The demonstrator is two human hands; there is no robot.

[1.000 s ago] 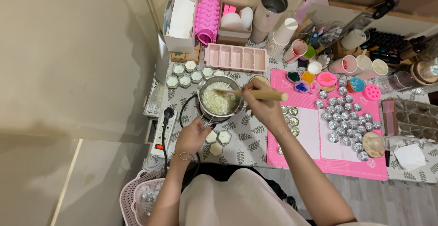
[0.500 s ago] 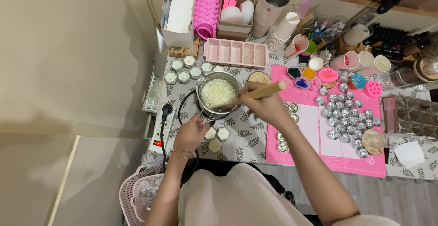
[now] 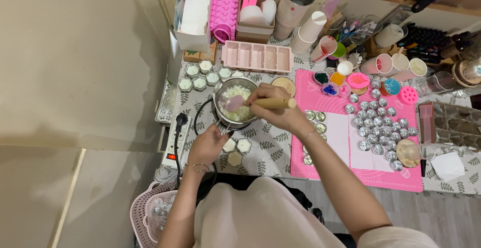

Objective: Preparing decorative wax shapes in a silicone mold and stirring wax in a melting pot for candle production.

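A small metal pot (image 3: 221, 91) of pale, lumpy wax sits on a patterned table. My right hand (image 3: 270, 108) grips a spatula with a wooden handle (image 3: 276, 103) and a pink blade dipped into the pot. My left hand (image 3: 206, 147) holds the pot's thin handle at the near side, beside several small filled candle moulds (image 3: 237, 145).
A pink mat (image 3: 381, 173) on the right holds several silver tealight cups (image 3: 378, 133). A pink rectangular mould (image 3: 257, 56), small filled cups (image 3: 200, 75), paper cups and jars stand behind. A power strip (image 3: 174, 140) lies at the left edge; a pink basket (image 3: 150, 215) sits below.
The view shifted slightly. My right hand keeps stirring, the spatula handle swinging to point right; my left hand stays on the pot handle.
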